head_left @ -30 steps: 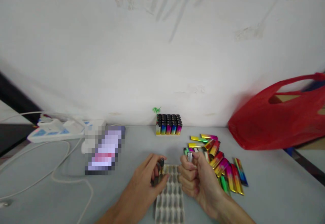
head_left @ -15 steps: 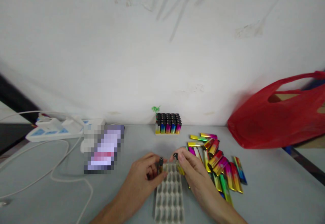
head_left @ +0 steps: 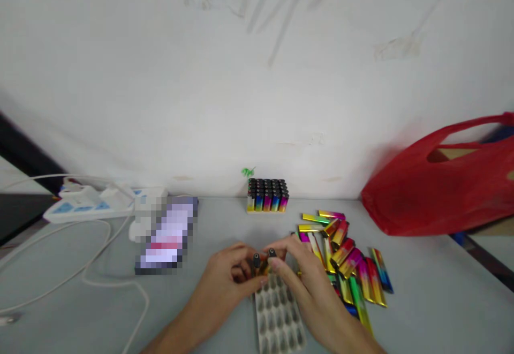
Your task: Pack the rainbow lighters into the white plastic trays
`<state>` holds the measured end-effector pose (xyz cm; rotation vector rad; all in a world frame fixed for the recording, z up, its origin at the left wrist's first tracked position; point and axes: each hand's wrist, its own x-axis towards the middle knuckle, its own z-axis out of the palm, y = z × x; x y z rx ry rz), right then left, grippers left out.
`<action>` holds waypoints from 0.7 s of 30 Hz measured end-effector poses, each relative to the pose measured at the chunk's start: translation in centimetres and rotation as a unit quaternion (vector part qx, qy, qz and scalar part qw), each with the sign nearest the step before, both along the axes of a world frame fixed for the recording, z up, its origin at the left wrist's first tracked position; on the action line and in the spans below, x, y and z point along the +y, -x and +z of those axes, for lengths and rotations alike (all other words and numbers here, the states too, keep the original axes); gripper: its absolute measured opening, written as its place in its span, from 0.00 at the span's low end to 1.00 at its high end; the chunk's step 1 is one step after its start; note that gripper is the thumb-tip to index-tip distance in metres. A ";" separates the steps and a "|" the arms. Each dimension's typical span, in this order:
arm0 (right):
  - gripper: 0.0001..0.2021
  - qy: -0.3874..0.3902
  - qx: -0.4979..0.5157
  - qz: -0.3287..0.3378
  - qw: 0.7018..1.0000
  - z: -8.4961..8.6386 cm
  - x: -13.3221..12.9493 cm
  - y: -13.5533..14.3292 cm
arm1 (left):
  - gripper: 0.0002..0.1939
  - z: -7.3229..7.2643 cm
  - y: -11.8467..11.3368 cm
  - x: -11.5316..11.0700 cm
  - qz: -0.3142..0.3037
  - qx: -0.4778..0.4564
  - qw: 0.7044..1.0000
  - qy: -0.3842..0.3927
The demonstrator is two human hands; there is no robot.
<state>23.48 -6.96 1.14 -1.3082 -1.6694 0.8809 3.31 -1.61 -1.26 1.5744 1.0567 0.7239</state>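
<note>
– Over to the tray (head_left: 277, 311)!
– Whitish grey, packed with rows of long rounded pockets. Lies aslant on the bench (head_left: 225, 223), well out from the back edge, with its far end left of its near end. Partly covered along the right side.
– And up at that far end?
– Two in play! First, the left lighter (head_left: 256, 261): black-topped, standing close to upright by the tray's far left corner.
– And the right lighter (head_left: 272, 253)?
– Black-topped too, just beside, apart at the tops, with gold gleaming low between the two.
– Seated in pockets?
– Too hidden below to tell.
</note>
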 end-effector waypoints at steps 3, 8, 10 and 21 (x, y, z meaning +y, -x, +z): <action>0.09 -0.025 -0.031 0.009 0.999 0.1 0.0 0.0 | 0.09 0.0 -0.1 -0.1 -0.004 0.005 1.000 -0.025; 0.08 -0.064 -0.075 0.008 0.995 0.1 0.1 0.2 | 0.12 0.2 -0.2 -0.1 0.001 0.014 0.999 -0.045; 0.07 -0.056 -0.083 0.018 0.995 0.3 0.0 0.2 | 0.13 0.2 -0.2 -0.2 0.005 0.014 0.999 -0.044; 0.11 -0.053 -0.208 -0.133 0.968 -0.5 0.6 -1.0 | 0.11 -0.3 -0.2 -0.2 0.012 0.036 0.999 -0.026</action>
